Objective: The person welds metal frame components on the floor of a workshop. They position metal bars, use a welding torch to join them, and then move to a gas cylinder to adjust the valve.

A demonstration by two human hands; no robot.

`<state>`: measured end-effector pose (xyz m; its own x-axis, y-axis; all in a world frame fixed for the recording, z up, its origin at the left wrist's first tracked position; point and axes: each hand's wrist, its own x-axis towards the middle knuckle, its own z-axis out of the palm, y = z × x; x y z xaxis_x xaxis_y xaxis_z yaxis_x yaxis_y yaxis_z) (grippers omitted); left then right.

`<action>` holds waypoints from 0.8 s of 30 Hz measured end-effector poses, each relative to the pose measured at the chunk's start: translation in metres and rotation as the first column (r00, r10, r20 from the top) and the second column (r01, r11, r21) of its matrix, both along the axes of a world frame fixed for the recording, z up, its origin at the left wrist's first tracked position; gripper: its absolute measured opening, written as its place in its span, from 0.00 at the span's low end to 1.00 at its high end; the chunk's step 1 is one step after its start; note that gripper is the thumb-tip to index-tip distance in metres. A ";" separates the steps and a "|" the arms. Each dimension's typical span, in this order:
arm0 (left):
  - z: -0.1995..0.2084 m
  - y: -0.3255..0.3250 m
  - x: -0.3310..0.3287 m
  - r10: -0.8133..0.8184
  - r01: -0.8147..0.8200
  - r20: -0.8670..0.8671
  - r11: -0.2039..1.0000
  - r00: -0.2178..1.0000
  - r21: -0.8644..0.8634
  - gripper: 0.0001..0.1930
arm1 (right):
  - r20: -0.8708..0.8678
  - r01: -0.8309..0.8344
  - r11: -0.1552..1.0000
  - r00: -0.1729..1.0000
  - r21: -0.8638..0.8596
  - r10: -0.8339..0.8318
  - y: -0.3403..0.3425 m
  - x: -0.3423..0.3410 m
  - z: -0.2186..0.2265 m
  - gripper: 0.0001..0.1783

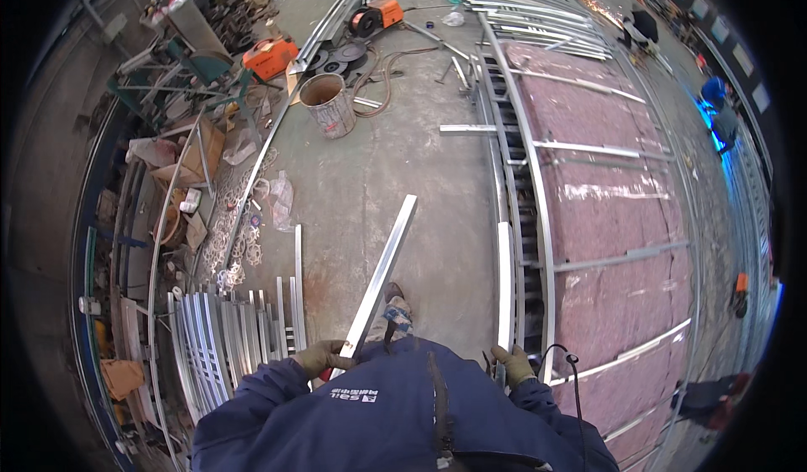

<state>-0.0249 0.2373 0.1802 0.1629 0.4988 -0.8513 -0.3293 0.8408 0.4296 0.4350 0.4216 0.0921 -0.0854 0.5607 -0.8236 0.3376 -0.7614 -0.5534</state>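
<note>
My left hand, in an olive work glove, is closed around the lower part of a shiny square metal tube. This tube slants up and away to the right, over the floor in front of me. On the other side, my gloved right hand is closed on the near end of a second square metal tube, which points straight ahead alongside a long metal frame. Its fingertips are partly hidden. A thin black cable loops beside my right sleeve.
Many cut tubes lie side by side at left. Ahead stand a rusty bucket, an orange machine and an orange wheeled unit. Pinkish wrapped panels with crossbars lie at right. Sparks and blue welding light show near people.
</note>
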 end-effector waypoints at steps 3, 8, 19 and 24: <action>-0.013 0.043 -0.053 0.007 -0.010 0.076 0.999 0.997 0.045 0.26 | 0.043 -0.052 0.998 0.998 0.047 0.050 0.052 -0.041 0.006 0.28; -0.012 0.109 -0.129 -0.071 0.073 -0.043 0.996 0.997 0.050 0.20 | 0.131 -0.024 0.983 0.991 0.182 0.000 0.133 -0.119 -0.001 0.34; -0.026 0.303 -0.264 -0.112 0.138 -0.264 0.987 0.958 0.084 0.26 | 0.050 -0.020 0.997 0.998 -0.077 0.024 0.355 -0.281 0.022 0.52; -0.046 0.492 -0.295 -0.144 0.156 -0.184 0.986 0.972 0.053 0.25 | 0.223 -0.206 0.975 0.957 0.086 0.183 0.440 -0.308 -0.083 0.43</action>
<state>-0.3198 0.7291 0.1346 0.0885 0.5370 -0.8389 -0.1146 0.8421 0.5270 0.1275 0.8616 0.0095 -0.0315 0.6368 -0.7704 0.5920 -0.6092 -0.5277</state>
